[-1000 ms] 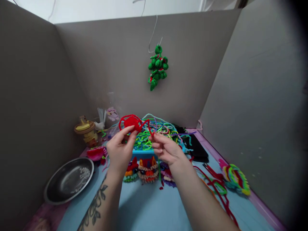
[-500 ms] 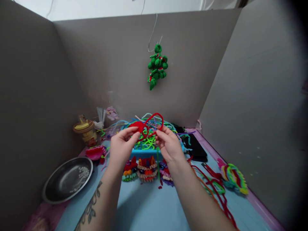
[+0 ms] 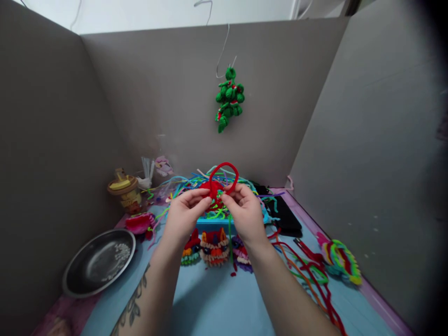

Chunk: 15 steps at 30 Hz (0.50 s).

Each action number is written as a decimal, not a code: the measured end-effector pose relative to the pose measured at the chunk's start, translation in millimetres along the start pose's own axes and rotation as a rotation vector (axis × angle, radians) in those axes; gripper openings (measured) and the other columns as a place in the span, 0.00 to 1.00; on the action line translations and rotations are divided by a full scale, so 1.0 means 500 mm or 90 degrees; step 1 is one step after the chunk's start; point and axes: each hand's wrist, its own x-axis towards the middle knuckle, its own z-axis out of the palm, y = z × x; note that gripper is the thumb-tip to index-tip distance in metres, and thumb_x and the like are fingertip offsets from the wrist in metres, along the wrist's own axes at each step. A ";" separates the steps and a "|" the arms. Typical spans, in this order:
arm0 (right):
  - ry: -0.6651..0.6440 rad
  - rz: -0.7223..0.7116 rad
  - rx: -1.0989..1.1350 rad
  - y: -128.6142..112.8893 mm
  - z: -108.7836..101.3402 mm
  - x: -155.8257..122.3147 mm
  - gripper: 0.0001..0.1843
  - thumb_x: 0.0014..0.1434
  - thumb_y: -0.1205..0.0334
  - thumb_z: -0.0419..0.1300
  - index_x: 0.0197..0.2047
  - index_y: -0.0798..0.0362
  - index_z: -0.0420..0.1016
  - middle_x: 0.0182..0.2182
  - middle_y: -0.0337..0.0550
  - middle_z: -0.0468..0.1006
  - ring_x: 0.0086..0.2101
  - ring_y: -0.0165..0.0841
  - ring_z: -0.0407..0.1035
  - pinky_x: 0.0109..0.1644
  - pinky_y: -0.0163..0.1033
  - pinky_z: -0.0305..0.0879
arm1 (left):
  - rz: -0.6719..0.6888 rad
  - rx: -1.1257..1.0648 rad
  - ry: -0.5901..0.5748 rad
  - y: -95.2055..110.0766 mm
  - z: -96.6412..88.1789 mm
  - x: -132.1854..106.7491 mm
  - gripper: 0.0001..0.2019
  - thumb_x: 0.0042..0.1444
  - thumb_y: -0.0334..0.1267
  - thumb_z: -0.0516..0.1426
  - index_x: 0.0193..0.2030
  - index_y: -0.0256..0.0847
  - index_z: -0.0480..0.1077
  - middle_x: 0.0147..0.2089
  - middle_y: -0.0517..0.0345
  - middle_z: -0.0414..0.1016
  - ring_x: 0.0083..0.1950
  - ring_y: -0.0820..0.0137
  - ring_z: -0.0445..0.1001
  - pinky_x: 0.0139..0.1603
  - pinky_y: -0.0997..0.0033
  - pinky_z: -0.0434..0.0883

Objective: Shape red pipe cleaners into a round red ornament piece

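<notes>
Between my hands, above a blue tray (image 3: 217, 225) heaped with coloured pipe cleaners, a red pipe cleaner (image 3: 224, 164) arches up in a round loop. My left hand (image 3: 187, 210) pinches a red piece (image 3: 209, 187) made of the same fuzzy material; its full shape is partly hidden by my fingers. My right hand (image 3: 243, 210) pinches the loop's right side, thumb against forefinger. My fingertips are close together, a small gap between them. Below, three striped pipe-cleaner figures (image 3: 214, 247) stand in a row in front of the tray, the outer two partly behind my wrists.
A metal plate (image 3: 100, 261) with small pale bits lies left. Behind it are a pink pouch-like piece (image 3: 140, 223) and a lidded cup (image 3: 126, 192). On the right are a black flat object (image 3: 285, 217), red-handled pliers (image 3: 308, 249) and loose pipe cleaners. A green ornament (image 3: 230, 99) hangs at the back.
My hands have come closer together, the left moving rightward. The red loop has become rounder and more upright between them.
</notes>
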 end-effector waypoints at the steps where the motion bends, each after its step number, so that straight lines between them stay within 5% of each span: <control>1: -0.004 0.003 0.003 0.000 -0.001 0.001 0.06 0.50 0.65 0.60 0.34 0.51 0.69 0.27 0.35 0.73 0.29 0.29 0.68 0.34 0.33 0.62 | 0.004 -0.007 -0.003 -0.001 0.000 0.000 0.14 0.41 0.37 0.65 0.36 0.35 0.74 0.34 0.52 0.80 0.33 0.69 0.77 0.35 0.72 0.74; 7: -0.014 0.005 -0.001 0.007 -0.004 0.006 0.07 0.50 0.66 0.60 0.35 0.53 0.68 0.28 0.36 0.73 0.29 0.28 0.68 0.32 0.31 0.63 | 0.021 -0.010 -0.019 -0.006 0.002 -0.002 0.13 0.43 0.36 0.65 0.37 0.36 0.75 0.34 0.54 0.80 0.35 0.69 0.77 0.39 0.70 0.74; 11: -0.044 0.060 -0.013 0.003 -0.003 0.000 0.08 0.51 0.65 0.58 0.37 0.52 0.65 0.26 0.32 0.70 0.15 0.20 0.59 0.17 0.27 0.53 | 0.056 0.000 -0.038 -0.006 0.006 -0.004 0.11 0.44 0.36 0.64 0.37 0.37 0.75 0.34 0.56 0.80 0.36 0.69 0.78 0.40 0.71 0.74; 15: -0.078 0.096 -0.017 -0.005 -0.004 -0.003 0.10 0.52 0.65 0.56 0.39 0.50 0.61 0.22 0.28 0.68 0.10 0.18 0.55 0.14 0.26 0.48 | 0.068 0.013 -0.033 -0.010 0.007 -0.002 0.10 0.45 0.36 0.64 0.36 0.38 0.75 0.34 0.56 0.80 0.35 0.69 0.78 0.40 0.71 0.74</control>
